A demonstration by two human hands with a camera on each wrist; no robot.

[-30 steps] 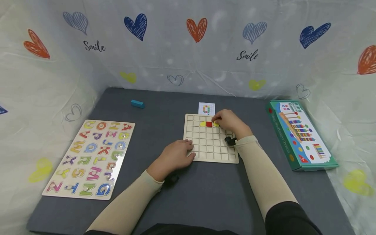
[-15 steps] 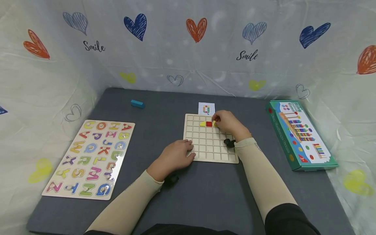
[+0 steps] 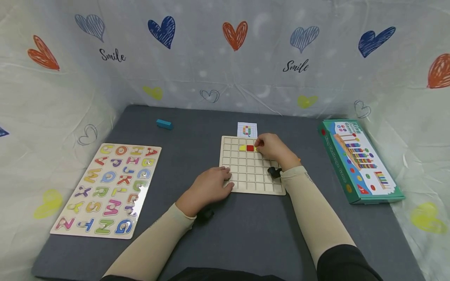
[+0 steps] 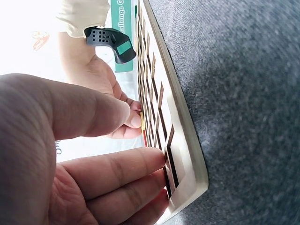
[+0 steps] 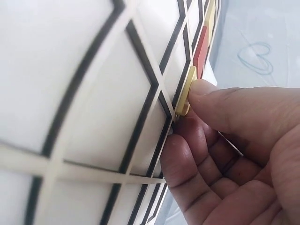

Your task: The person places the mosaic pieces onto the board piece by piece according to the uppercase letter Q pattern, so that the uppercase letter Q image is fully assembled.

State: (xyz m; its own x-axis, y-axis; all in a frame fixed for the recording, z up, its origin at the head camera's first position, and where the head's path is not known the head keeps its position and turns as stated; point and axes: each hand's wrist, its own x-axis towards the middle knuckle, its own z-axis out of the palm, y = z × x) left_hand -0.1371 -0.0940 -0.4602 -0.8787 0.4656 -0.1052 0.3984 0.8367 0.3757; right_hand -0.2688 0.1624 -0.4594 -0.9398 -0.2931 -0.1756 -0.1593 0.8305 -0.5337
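Ideally, level the yellow tile (image 5: 186,91), pinched by the right hand (image 3: 275,149) beside the red tile (image 3: 250,148) on the wooden grid board (image 3: 251,168), before pressing; the left hand (image 3: 206,188), fingers loosely extended at the board's left edge, should prevent slipping.

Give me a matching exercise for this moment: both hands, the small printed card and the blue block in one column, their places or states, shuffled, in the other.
Column one
1. left hand
2. right hand
3. printed card
4. blue block

Column two
A. at the far edge of the grid board
B. pinching a yellow tile next to the red tile
C. on the table, beyond the letter board
D. touching the left side of the grid board

Pairs: 1-D, 2-B, 3-A, 4-C
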